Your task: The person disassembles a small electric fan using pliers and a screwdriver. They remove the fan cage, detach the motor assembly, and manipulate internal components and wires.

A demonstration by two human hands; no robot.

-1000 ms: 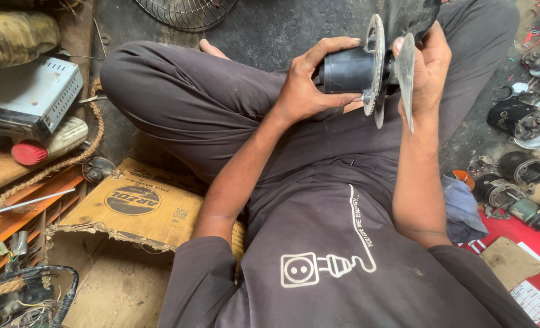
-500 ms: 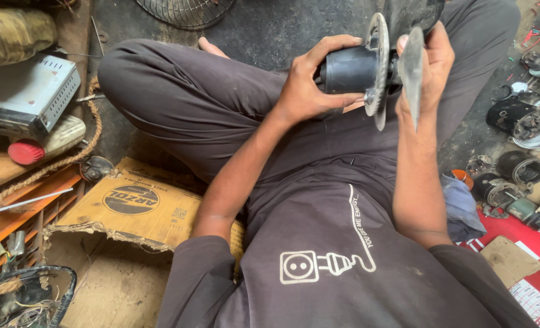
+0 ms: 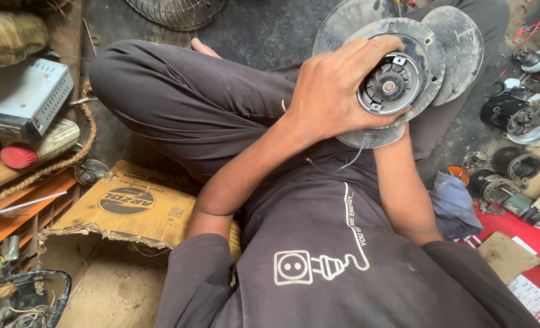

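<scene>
Dark grey short-sleeved shirt (image 3: 343,261) with a white socket-and-plug print, matching trousers (image 3: 179,103), bare forearms, apparently bare feet.

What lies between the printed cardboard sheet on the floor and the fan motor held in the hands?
In the head view, the person's bent leg and left forearm lie between cardboard sheet and fan motor.

Dusty matt plastic fan blades (image 3: 458,48) — bare metal motor (image 3: 388,85) — torn rough cardboard (image 3: 130,206)

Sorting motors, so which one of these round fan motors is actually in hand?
The grey round fan motor with translucent blades, gripped by the left hand; the dark motors lie loose on the floor.
</scene>
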